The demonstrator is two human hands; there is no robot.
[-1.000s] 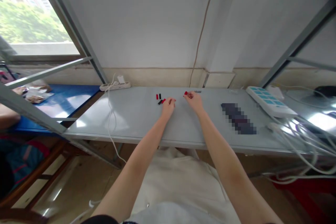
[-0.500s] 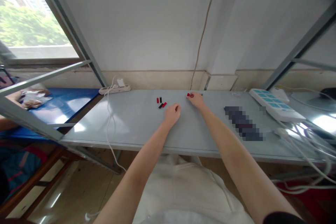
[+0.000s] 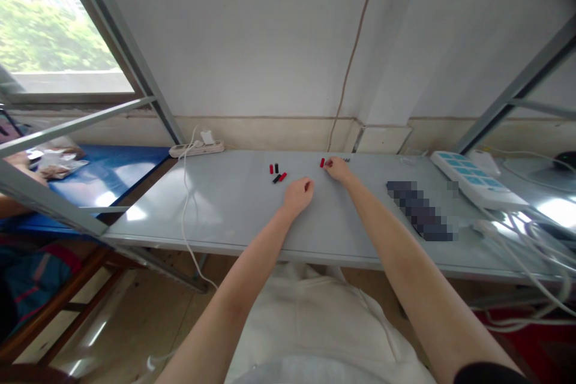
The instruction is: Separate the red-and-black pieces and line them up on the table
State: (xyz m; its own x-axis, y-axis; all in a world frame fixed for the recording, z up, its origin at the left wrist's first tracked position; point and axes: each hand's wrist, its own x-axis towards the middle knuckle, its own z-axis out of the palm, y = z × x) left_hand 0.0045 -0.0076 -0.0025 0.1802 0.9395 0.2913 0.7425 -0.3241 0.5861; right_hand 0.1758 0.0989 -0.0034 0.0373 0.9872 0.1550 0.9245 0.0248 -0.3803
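Observation:
My left hand (image 3: 299, 195) rests on the grey table (image 3: 234, 216), its fingers curled closed; whatever may be between them is hidden. Just beyond it are a red cylinder (image 3: 271, 169) and a black cylinder (image 3: 276, 168) side by side, with another black one (image 3: 276, 179) and another red one (image 3: 283, 177) lying slanted and close together. My right hand (image 3: 337, 169) is near the back of the table, fingers pinched beside a red cylinder (image 3: 322, 162). Anything in the pinch is too small to tell. Small dark items (image 3: 346, 160) lie behind that hand.
A white power strip (image 3: 198, 149) with a trailing cable is at the back left. On the right are a blurred dark object (image 3: 418, 210), a large white socket block (image 3: 477, 180) and tangled cables. A person's arm (image 3: 18, 204) shows at the blue table (image 3: 112, 180).
My right hand has drawn slightly away from the red cylinder, which now shows clear of the fingers. My left hand stays almost in place; the view has shifted slightly.

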